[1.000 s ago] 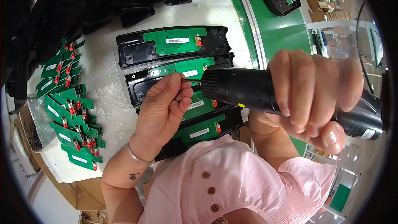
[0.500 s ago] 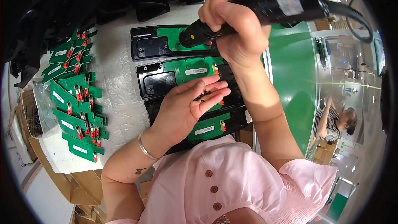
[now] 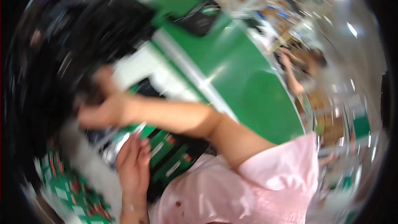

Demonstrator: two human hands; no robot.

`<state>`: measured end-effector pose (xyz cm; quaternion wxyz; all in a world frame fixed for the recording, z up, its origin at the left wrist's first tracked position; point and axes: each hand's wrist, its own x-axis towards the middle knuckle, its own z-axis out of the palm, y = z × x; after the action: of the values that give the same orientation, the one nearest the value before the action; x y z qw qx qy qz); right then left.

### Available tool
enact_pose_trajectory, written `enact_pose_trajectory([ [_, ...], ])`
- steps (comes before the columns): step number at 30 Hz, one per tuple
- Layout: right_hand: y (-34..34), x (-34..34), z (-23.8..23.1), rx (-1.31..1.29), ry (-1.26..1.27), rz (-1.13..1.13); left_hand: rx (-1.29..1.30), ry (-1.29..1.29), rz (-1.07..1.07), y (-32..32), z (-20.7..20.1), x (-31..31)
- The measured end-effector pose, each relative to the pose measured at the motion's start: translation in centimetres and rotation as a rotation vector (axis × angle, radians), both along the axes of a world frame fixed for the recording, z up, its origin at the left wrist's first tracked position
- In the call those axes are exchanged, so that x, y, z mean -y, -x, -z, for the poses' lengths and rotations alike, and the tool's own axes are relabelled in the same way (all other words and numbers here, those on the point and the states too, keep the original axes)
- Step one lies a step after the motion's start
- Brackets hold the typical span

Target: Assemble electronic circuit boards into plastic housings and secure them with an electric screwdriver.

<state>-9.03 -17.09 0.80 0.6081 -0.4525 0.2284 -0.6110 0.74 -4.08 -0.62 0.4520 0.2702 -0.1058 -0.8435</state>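
Observation:
My right hand (image 3: pixel 105 110) reaches across to the left over the table. It is smeared by motion, its thumb apart from the rest, beside dark blurred shapes; whether it holds anything cannot be told. Below it my left hand (image 3: pixel 134 155) is held up with its fingers curled in; its palm contents are hidden. A shiny silvery thing, perhaps a plastic bag (image 3: pixel 112 147), lies right beside the left fingers. Behind that hand are black plastic panels (image 3: pixel 188 145) carrying green circuit boards (image 3: pixel 176 166) with red parts. No electric screwdriver can be made out.
Loose green circuit boards (image 3: pixel 68 191) are heaped at the lower left of the white table (image 3: pixel 132 64). Black plastic parts (image 3: pixel 112 20) fill the far left. Past the table lies green floor (image 3: pixel 244 79); another person (image 3: pixel 302 72) in stripes is at the right.
My view has swung, blurring everything. My right hand has moved left and down, and the black electric screwdriver it held no longer shows. My left hand, open with small black screws before, has curled up.

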Motion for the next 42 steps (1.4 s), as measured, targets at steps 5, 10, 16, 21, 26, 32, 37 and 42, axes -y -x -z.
enact_pose_trajectory([
  [5, -3.3, -1.0, -1.4, -0.186, 0.242, 0.036, -0.071, -0.037, -0.072, -2.1, 2.2, 0.6],
  [10, -0.5, -3.4, -5.3, -0.002, 0.167, 0.419, -0.399, -0.046, 0.055, -1.3, 3.1, 1.4],
  [16, 4.9, -8.0, -9.4, -0.090, 0.291, 0.188, -0.527, -0.265, -0.048, -2.4, 2.8, 1.2],
  [21, 5.6, -10.7, -9.9, 0.027, 0.261, 0.132, -0.657, -0.271, 0.012, -2.7, 4.6, 1.3],
  [26, 5.5, -11.1, -9.1, 0.048, 0.302, 0.151, -0.749, -0.480, 0.056, -2.2, 2.8, 0.5],
  [32, 5.8, -11.4, -9.2, 0.059, 0.279, 0.124, -0.657, -0.378, 0.003, -2.3, 4.4, 1.3],
  [37, 4.7, -11.5, -7.9, 0.039, 0.236, 0.114, -0.441, -0.397, -0.045, -2.2, 2.5, -0.1],
  [42, 5.2, -11.9, -7.7, -0.110, 0.377, 0.239, -0.135, -0.305, -0.086, -0.4, 0.7, -1.1],
])
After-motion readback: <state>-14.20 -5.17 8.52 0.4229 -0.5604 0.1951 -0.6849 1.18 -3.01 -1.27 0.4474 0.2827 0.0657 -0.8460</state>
